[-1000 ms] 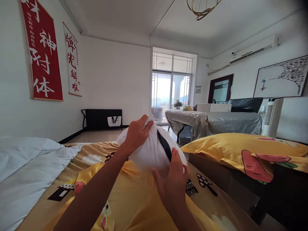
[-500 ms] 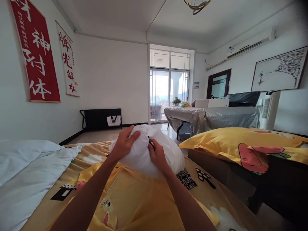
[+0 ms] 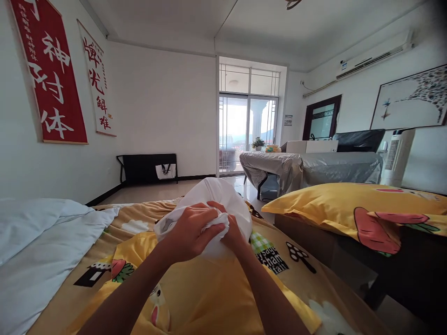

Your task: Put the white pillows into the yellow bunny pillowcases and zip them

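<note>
A white pillow [image 3: 216, 195] rests on the bed in front of me, its near end bunched up. My left hand [image 3: 190, 230] is closed around that bunched white fabric. My right hand [image 3: 234, 232] is partly hidden behind the left and grips the same end of the pillow. Under both forearms lies a yellow cartoon-print pillowcase [image 3: 206, 298], spread over a yellow patterned bedsheet [image 3: 286, 265].
A white duvet [image 3: 38, 242] lies heaped at the left. A yellow pillow with a strawberry print [image 3: 349, 204] sits on a dark stand at the right. Beyond are a grey-covered table [image 3: 307, 167], a black bench [image 3: 146, 167] and a glass balcony door [image 3: 247, 130].
Both hands have moved lower and closer together on the pillow's near end. The dark gap seen in the pillow a second ago is no longer visible.
</note>
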The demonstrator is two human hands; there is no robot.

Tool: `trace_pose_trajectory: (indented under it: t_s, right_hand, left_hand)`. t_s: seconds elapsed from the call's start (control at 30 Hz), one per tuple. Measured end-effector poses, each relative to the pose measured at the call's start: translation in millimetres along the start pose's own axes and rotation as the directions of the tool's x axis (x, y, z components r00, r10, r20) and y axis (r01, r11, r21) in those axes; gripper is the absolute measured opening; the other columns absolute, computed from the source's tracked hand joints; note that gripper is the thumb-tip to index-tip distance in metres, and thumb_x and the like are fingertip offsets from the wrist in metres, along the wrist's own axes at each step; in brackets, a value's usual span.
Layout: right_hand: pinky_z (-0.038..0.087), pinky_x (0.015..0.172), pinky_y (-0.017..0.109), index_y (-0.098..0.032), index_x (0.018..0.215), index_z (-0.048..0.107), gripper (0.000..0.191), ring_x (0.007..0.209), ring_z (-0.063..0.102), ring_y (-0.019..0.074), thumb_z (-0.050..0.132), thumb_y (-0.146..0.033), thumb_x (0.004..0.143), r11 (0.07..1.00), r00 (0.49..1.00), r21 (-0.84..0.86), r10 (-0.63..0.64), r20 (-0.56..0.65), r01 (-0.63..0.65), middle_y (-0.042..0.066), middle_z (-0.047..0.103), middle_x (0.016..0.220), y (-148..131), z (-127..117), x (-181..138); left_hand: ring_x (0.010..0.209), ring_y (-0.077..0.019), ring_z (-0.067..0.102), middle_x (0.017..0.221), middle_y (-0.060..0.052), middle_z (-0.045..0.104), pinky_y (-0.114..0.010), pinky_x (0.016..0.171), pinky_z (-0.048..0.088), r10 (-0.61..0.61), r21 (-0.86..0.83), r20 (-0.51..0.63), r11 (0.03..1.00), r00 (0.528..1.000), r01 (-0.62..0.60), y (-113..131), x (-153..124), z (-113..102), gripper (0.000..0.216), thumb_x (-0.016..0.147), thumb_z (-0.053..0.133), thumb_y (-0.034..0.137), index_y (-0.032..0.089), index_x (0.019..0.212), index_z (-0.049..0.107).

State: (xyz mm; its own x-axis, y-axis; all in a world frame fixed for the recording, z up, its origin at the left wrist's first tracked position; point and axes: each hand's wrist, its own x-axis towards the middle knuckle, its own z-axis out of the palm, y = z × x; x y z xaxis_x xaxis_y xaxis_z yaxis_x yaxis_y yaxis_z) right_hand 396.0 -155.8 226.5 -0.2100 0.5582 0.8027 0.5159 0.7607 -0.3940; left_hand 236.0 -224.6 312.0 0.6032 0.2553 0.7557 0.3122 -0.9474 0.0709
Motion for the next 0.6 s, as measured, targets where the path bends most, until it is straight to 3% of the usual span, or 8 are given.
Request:
trace_pose_trajectory:
  t_s: [0.23, 0.4, 0.47, 0.53, 0.6]
  right_hand:
    - [0.042, 0.060, 0.027, -0.021, 0.091, 0.061, 0.021, 0.059, 0.062, 0.0187, 0.042, -0.025, 0.083, 0.919, 0.974, -0.387, -0.148, -0.172, 0.072, 0.004, 0.068, 0.065, -24.7, -23.6, 13.8]
    - [0.025, 0.051, 0.026, -0.020, 0.081, 0.057, 0.023, 0.050, 0.053, 0.0157, 0.035, -0.025, 0.088, 0.789, 0.979, -0.605, -0.188, -0.079, 0.102, 0.003, 0.064, 0.057, -68.5, -41.9, 42.1]
    - [0.019, 0.051, 0.028, -0.019, 0.081, 0.057, 0.024, 0.047, 0.049, 0.0148, 0.035, -0.025, 0.090, 0.718, 0.988, -0.688, -0.157, -0.017, 0.102, 0.003, 0.063, 0.057, -83.5, -45.6, 52.2]
    - [0.016, 0.052, 0.028, -0.018, 0.083, 0.058, 0.022, 0.047, 0.047, 0.0145, 0.037, -0.025, 0.090, 0.640, 0.993, -0.761, -0.104, 0.052, 0.107, 0.004, 0.062, 0.056, -92.6, -49.6, 60.7]
    - [0.017, 0.053, 0.029, -0.018, 0.084, 0.059, 0.019, 0.049, 0.047, 0.0155, 0.041, -0.024, 0.088, 0.570, 0.994, -0.815, -0.041, 0.100, 0.105, 0.004, 0.059, 0.055, -95.4, -56.4, 68.4]
  left_hand:
    - [0.062, -0.0130, 0.049, 0.062, 0.000, 0.053, -0.025, 0.060, 0.040, -0.058, 0.027, -0.208, 0.997, 0.976, 0.065, 9.3, -4.3, -15.6, 0.032, 0.091, 0.047, 0.037, 0.019, 0.064, 0.046]
    - [0.049, -0.0077, 0.035, 0.054, 0.005, 0.038, -0.020, 0.046, 0.031, -0.090, 0.064, -0.491, 0.988, 0.867, 0.139, 11.3, -3.4, -40.6, 0.035, 0.088, 0.053, 0.040, 0.019, 0.063, 0.041]
    - [0.049, -0.0070, 0.035, 0.055, 0.006, 0.036, -0.019, 0.046, 0.030, -0.118, 0.042, -0.533, 0.985, 0.838, 0.166, 6.2, -3.8, -52.2, 0.036, 0.087, 0.054, 0.041, 0.019, 0.064, 0.040]
    - [0.059, -0.0089, 0.047, 0.065, 0.004, 0.048, -0.019, 0.054, 0.037, -0.174, -0.009, -0.511, 0.980, 0.842, 0.197, -6.0, -9.9, -60.6, 0.029, 0.088, 0.052, 0.043, 0.019, 0.073, 0.047]
    - [0.086, -0.0143, 0.058, 0.093, -0.003, 0.061, -0.023, 0.071, 0.044, -0.244, -0.082, -0.509, 0.968, 0.826, 0.235, -25.8, -26.9, -61.2, 0.023, 0.090, 0.048, 0.042, 0.020, 0.095, 0.052]
